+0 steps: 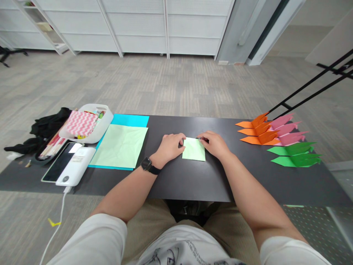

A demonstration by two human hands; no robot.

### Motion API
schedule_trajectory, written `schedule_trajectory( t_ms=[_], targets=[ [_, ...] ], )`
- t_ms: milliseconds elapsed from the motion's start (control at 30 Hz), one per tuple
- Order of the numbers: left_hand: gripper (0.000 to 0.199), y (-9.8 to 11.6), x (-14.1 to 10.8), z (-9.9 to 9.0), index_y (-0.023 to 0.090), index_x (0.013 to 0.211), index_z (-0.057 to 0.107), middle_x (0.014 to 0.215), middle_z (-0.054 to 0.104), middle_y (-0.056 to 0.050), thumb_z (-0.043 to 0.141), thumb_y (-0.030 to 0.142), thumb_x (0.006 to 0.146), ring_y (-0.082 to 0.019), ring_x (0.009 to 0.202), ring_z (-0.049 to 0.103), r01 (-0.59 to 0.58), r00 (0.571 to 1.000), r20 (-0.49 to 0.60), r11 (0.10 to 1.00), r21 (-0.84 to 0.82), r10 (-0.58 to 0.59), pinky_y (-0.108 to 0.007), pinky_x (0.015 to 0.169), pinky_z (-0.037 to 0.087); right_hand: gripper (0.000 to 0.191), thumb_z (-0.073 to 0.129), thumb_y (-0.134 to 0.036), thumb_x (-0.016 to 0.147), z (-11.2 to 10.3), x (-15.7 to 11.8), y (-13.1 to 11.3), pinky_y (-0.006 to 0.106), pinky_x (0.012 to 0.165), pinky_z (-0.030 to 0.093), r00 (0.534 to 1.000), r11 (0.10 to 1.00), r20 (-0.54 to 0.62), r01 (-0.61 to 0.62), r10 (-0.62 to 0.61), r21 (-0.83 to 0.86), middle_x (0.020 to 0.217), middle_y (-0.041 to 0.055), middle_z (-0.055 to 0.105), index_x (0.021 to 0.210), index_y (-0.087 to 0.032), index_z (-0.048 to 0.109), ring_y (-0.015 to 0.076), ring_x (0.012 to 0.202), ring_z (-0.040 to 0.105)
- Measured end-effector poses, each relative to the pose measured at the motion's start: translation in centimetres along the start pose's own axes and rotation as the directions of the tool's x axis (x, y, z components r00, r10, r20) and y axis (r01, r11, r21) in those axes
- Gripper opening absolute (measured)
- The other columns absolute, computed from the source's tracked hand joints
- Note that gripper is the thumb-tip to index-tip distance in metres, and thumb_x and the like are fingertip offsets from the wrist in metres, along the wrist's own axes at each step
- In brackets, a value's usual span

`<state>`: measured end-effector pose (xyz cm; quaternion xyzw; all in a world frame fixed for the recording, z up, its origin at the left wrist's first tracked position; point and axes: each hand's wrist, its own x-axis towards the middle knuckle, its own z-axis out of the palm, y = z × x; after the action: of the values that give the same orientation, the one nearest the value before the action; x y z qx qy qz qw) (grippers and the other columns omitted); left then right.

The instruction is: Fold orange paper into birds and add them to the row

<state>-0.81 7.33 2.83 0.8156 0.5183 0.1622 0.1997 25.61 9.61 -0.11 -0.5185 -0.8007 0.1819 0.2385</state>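
Note:
A small light green folded paper square (193,150) lies flat on the dark table in front of me. My left hand (173,146) is at its upper left edge, with thumb and index finger bent in and pinching the paper there. At the upper right corner my right hand (214,143) grips the paper between thumb and fingers. Both hands rest low on the tabletop, and some fingertips are hidden. A black smartwatch (149,165) is on my left wrist.
Larger light green sheets (121,145) lie over blue paper (132,120) on the left. Beyond are a white basket (103,127), a phone (59,163), a white power bank (75,166) with a cable, and black cloth (49,123). Right: orange (259,137), pink (289,129) and green paper cranes (296,161).

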Motion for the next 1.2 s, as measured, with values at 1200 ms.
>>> schedule_trajectory(
  t_ms=[1200],
  targets=[
    [0.045, 0.4, -1.5, -0.9, 0.027, 0.143, 0.067, 0.154, 0.062, -0.009, 0.062, 0.045, 0.102, -0.035, 0.124, 0.057, -0.235, 0.969, 0.146, 0.922, 0.308, 0.199, -0.052, 0.099, 0.046, 0.015, 0.07, -0.026, 0.096, -1.2, -0.4, 0.7, 0.039, 0.093, 0.055, 0.999, 0.998, -0.049, 0.013, -0.016, -0.066, 0.105, 0.007, 0.073, 0.106, -0.027, 0.082, 0.0244, 0.1, 0.069]
  ],
)
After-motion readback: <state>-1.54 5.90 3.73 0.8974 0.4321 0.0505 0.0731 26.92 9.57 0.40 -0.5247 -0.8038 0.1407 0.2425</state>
